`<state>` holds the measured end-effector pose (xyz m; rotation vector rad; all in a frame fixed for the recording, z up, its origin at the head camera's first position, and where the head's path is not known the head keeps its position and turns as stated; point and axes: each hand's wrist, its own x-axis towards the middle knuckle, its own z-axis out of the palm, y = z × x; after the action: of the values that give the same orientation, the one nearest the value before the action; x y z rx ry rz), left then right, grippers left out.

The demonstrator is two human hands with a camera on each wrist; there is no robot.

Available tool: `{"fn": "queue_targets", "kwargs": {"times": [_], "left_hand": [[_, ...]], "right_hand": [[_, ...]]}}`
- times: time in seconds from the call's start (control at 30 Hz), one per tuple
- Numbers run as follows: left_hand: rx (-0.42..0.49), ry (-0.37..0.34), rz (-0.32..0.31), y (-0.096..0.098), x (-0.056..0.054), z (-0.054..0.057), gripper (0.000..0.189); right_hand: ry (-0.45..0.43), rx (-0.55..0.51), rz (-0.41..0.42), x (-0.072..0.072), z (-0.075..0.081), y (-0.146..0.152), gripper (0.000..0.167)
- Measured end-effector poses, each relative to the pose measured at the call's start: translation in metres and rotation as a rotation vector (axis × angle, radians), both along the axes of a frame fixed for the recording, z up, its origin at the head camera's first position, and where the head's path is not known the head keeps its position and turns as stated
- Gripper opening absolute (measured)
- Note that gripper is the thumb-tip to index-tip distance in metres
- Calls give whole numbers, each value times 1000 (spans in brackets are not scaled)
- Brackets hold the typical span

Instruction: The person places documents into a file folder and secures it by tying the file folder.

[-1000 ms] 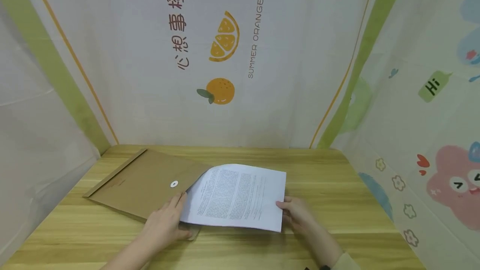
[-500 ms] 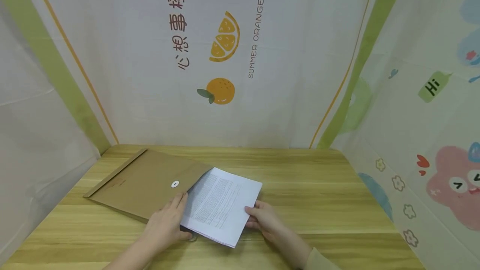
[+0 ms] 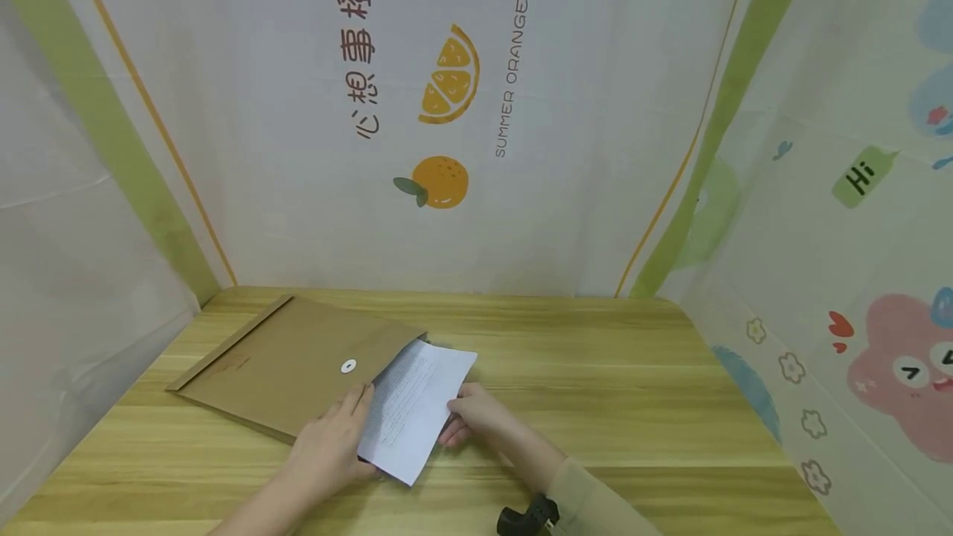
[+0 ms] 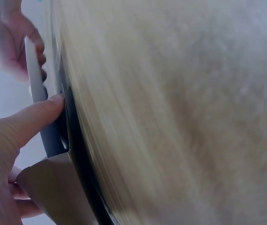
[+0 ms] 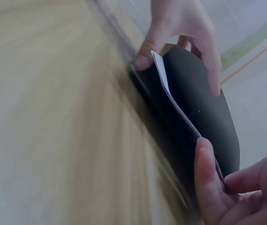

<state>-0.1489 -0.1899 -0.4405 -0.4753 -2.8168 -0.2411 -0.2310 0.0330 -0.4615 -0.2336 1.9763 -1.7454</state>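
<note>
The person's right hand (image 3: pixel 480 416) pinches the outer edge of the printed paper (image 3: pixel 409 420), thumb on one side and curled fingers on the other, as the right wrist view shows. The left hand (image 3: pixel 331 445) grips the brown envelope (image 3: pixel 290 358) at its gaping mouth, its fingers laid over the upper panel and its thumb at the lower lip, with a gap between thumb and fingers where the paper passes. The paper lies partly inside the envelope, its visible part sticking out of the mouth to the right; how many sheets there are cannot be told. It is white and smooth, covered in fine rows of print too small to read, and its free corners stand out toward the far and near sides. The envelope looks like matte kraft paper, flat and rectangular, with a folded strip along its far left end and a round white button (image 3: pixel 348 366) near the mouth. It rests slantwise on the left part of the table (image 3: pixel 633 404), whose surface has a yellowish wood grain. Both forearms come in from the near edge, the right one in a pale sleeve (image 3: pixel 596 499) with a black device (image 3: pixel 527 517) just beside the cuff.
</note>
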Motion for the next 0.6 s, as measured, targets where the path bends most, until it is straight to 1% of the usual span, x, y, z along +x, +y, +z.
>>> {"fn": "queue_targets", "kwargs": {"times": [0.1, 0.2, 0.23, 0.37, 0.43, 0.53, 0.6], "left_hand": [[6, 5, -3, 0, 1, 0, 109], [19, 11, -10, 0, 1, -1, 110], [24, 10, -10, 1, 1, -1, 110], [34, -3, -12, 2, 1, -1, 112], [33, -13, -12, 1, 2, 0, 113], [31, -25, -18, 1, 2, 0, 114], [32, -27, -31, 1, 2, 0, 114]], "right_hand": [[13, -18, -16, -4, 2, -11, 14], [5, -34, -36, -7, 4, -22, 10], [2, -44, -41, -8, 4, -26, 12], [-12, -106, -56, -15, -2, -39, 26], [-22, -144, -64, -19, -6, -46, 29], [-35, -183, -88, -22, -9, -54, 28], [-38, -190, -105, -23, -9, -60, 26]]}}
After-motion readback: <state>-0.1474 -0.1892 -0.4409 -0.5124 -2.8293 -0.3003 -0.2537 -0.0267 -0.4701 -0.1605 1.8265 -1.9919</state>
